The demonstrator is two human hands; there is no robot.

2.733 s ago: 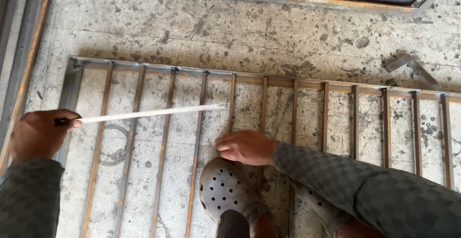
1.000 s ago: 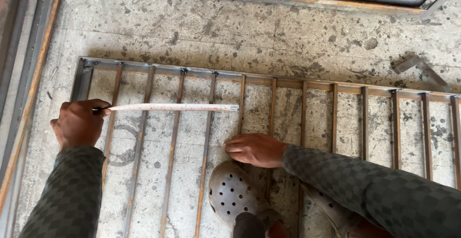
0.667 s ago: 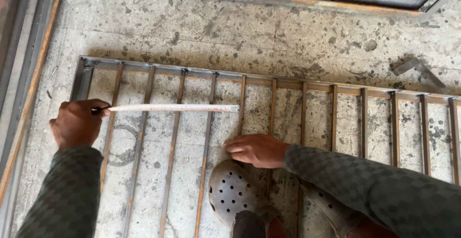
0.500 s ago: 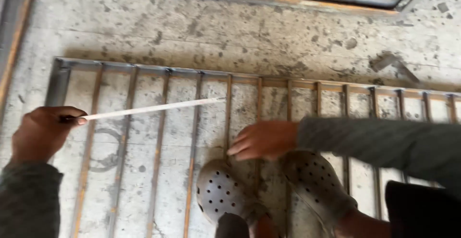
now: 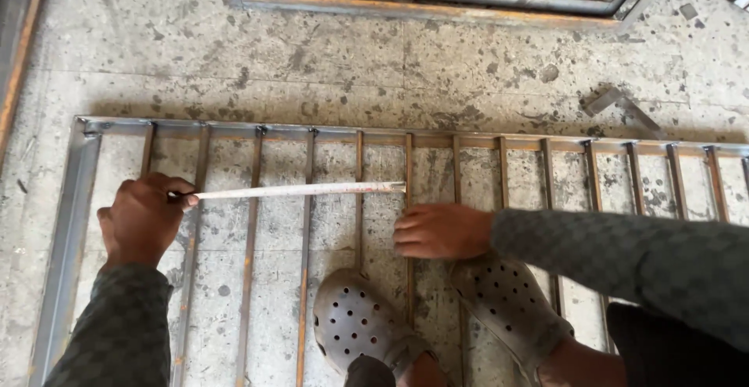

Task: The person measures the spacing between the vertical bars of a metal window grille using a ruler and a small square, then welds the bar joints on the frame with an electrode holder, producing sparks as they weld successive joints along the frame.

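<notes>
While the left hand [image 5: 140, 221] closes its fingers in a fist around the near-left end of a thin pale strip [image 5: 300, 190], the strip runs rightward across the rusty metal grille [image 5: 78, 200] on the concrete floor [image 5: 351, 59]. Its far tip lies just beyond the right hand [image 5: 441, 231], whose fingers press together, flat on a bar.

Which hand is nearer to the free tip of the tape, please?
Right. The right hand rests on the bars just below the tape tip; the left hand holds the tape's other end, several bars away.
</notes>
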